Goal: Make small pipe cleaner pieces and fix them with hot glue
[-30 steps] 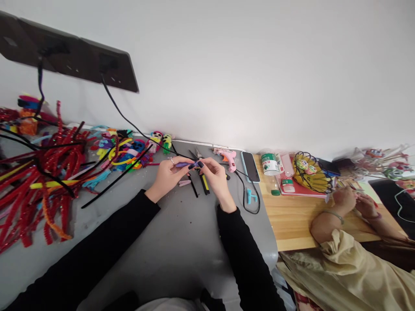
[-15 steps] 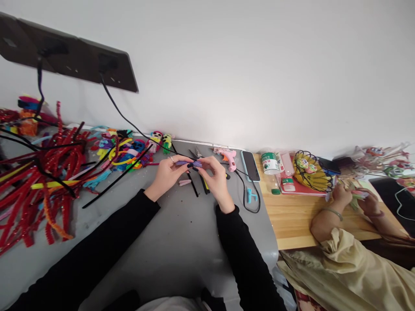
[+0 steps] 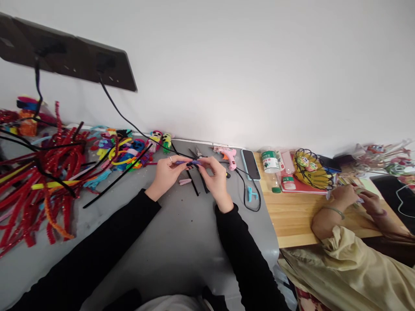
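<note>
Just beyond your hands lie black sticks [image 3: 193,186] and a pink glue gun [image 3: 228,156] on the desk [image 3: 181,242]. Your left hand [image 3: 167,175] and right hand [image 3: 214,178] fingers pinch a purple strip [image 3: 189,163] between them.

Our left hand [image 3: 167,172] and right hand [image 3: 214,177] at frame centre pinching a purple pipe cleaner [image 3: 189,163] between us over the grey worktop [image 3: 181,242], red pipe cleaners [image 3: 42,181] heaped at left, pink glue gun [image 3: 228,156] just beyond, a co-worker's hands [image 3: 353,198] at right.
</note>
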A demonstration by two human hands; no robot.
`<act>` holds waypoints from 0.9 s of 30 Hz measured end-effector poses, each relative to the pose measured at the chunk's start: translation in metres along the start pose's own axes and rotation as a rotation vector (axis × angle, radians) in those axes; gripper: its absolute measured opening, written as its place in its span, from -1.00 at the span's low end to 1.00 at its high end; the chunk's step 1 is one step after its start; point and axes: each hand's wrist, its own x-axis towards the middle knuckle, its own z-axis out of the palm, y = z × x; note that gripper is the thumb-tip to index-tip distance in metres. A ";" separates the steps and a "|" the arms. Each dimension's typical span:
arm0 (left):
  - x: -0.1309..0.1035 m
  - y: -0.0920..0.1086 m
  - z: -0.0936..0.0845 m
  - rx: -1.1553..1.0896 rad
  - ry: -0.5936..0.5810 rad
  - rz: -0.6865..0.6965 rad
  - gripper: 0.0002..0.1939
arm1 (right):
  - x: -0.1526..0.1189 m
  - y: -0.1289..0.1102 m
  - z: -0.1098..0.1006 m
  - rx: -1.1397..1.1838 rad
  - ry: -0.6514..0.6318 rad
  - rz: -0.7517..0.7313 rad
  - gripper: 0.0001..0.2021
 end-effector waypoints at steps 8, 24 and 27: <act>0.002 0.008 -0.002 -0.012 -0.077 -0.018 -0.55 | 0.001 0.001 -0.002 0.025 0.006 0.000 -0.89; -0.003 0.002 0.000 0.047 0.017 0.042 -0.68 | 0.000 0.006 0.005 0.278 -0.091 0.370 -0.76; -0.003 0.002 -0.002 0.052 0.038 0.056 -0.68 | 0.001 0.004 0.003 0.251 -0.125 0.325 -0.78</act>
